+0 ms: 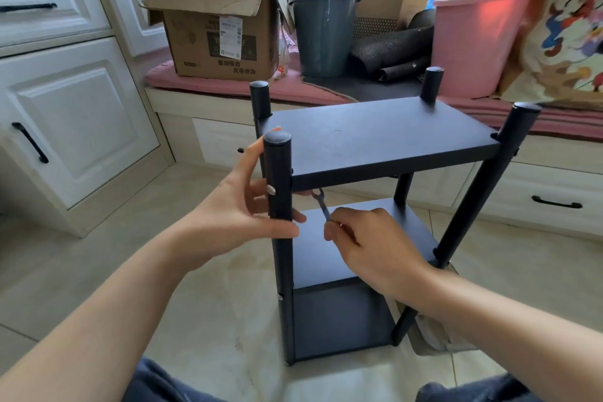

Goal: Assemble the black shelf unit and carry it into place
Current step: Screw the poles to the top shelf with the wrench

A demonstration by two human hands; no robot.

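The black shelf unit (375, 137) stands upright on the tiled floor in front of me, with three boards between four round posts. My left hand (241, 206) grips the near left post (279, 192), thumb and fingers wrapped around it just below a silver screw head (270, 189). My right hand (368, 238) pinches a small flat wrench (321, 206). The wrench's forked end reaches up under the top board's front edge, right beside that post. The wrench's lower end is hidden in my fingers.
A pink-cushioned bench (228, 85) behind the shelf carries a cardboard box (222, 33), a grey bin (323, 33), rolled dark mats (391, 52) and a pink tub (473, 42). White cabinets (71, 127) stand at left. A slipper (434, 336) lies by the shelf's right foot.
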